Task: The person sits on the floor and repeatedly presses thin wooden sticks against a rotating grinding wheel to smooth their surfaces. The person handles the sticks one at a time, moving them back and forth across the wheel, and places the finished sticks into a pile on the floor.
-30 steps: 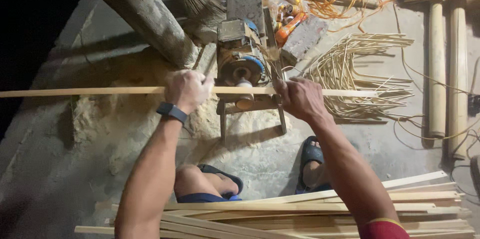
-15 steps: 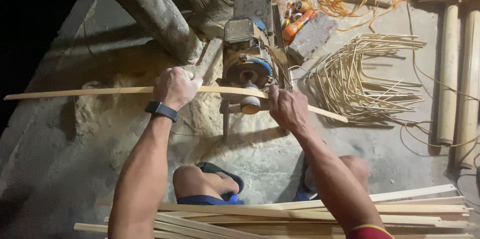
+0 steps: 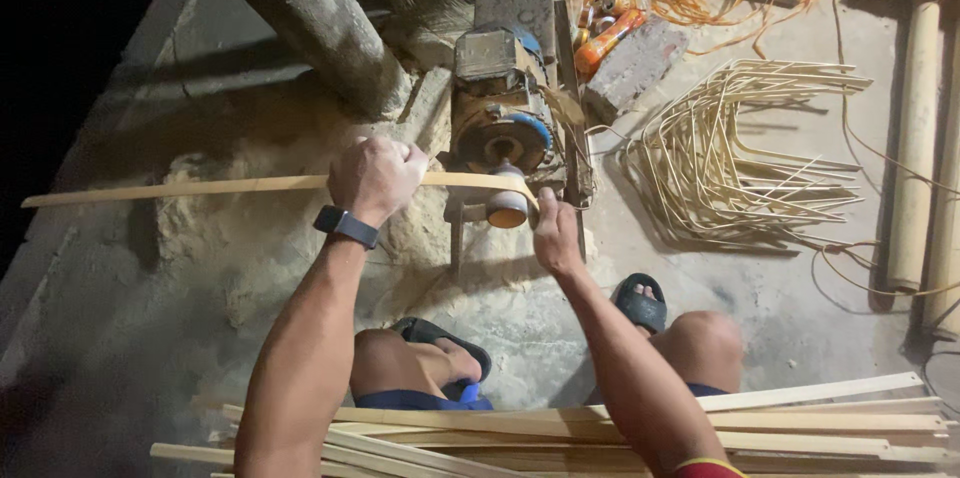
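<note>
A long thin bamboo strip (image 3: 180, 188) runs from the far left across to a small motor-driven sanding drum (image 3: 507, 208) on a metal stand. My left hand (image 3: 376, 176) is clenched around the strip just left of the motor (image 3: 497, 103); a dark watch is on that wrist. My right hand (image 3: 556, 230) holds the strip's right end, bent around the drum. The strip's tip is hidden behind that hand.
Sawdust (image 3: 230, 258) lies heaped on the concrete floor under the strip. A stack of bamboo slats (image 3: 800, 428) crosses my lap. Bent cane pieces (image 3: 740, 148) lie at right, thick poles (image 3: 915, 128) at far right, a slanted post (image 3: 310, 18) behind.
The strip has slid leftward; its right end no longer sticks out past the machine. My right hand has moved in to the drum, bending the strip around it.
</note>
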